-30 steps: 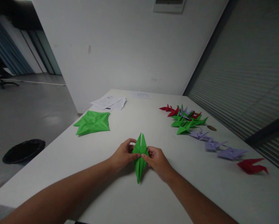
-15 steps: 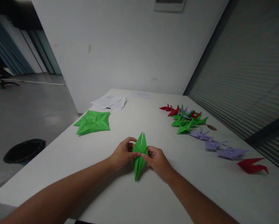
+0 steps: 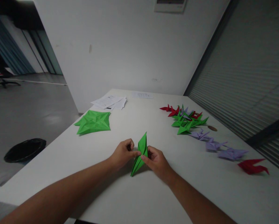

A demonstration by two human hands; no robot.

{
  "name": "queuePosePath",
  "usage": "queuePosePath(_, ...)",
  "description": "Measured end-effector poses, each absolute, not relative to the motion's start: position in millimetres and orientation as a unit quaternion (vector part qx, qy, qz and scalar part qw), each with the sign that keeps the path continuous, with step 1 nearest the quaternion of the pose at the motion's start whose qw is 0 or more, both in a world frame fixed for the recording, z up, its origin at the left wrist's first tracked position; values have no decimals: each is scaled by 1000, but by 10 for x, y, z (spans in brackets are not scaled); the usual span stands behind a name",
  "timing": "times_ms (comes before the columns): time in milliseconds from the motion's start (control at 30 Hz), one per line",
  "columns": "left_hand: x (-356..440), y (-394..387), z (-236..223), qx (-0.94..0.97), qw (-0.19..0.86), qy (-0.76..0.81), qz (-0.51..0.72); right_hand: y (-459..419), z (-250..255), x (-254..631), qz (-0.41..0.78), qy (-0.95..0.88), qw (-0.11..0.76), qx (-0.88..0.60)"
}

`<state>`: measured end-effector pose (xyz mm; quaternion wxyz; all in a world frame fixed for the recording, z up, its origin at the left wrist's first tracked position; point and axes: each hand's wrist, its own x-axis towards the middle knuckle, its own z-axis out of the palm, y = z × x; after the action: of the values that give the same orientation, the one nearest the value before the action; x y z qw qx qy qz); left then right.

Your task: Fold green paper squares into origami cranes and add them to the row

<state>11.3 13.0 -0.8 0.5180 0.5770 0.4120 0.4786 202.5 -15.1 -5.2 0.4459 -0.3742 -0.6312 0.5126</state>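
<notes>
A narrow green folded paper [image 3: 143,147], diamond-shaped with long points at top and bottom, stands tilted just above the near middle of the table. My right hand [image 3: 158,160] pinches its right edge, thumb on the front and fingers curled behind. On the other side, my left hand [image 3: 122,153] has its thumb tip on the paper's middle. Its index finger is curled and apart from the upper point; its lower fingers are partly hidden by the thumb.
Creased green sheets [image 3: 94,122] lie at left on the white table [image 3: 120,196], with printed papers [image 3: 110,102] behind. At right are a pile of folded paper cranes [image 3: 186,119], several purple cranes [image 3: 231,153] and a red crane [image 3: 252,166]. A black-lined bin [image 3: 25,151] stands on the floor.
The green folded paper has turned, its top point leaning right and its lower point swinging left, now looking narrower. My left index finger has come away from its upper part.
</notes>
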Motion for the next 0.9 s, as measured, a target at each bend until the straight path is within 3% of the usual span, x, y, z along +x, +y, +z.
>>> queuePosePath(267, 111, 104, 32, 567, 604, 338, 446, -181, 28, 2081, 534, -651, 433, -323)
queuePosePath(433, 91, 104, 44, 550, 623, 348, 434, -172, -2, 2069, 504, -644, 430, -383)
queuePosePath(600, 100, 85, 33, 487, 681, 313, 448, -130, -40, 2066, 405, -678, 448, -418)
queuePosePath(733, 107, 101, 33, 491, 662, 322, 465, -114, 0, 2085, 279, -759, 434, -398)
queuePosePath(900, 117, 128, 10, 508, 623, 358, 476, -136, 53, 2065, 273, -784, 407, -380)
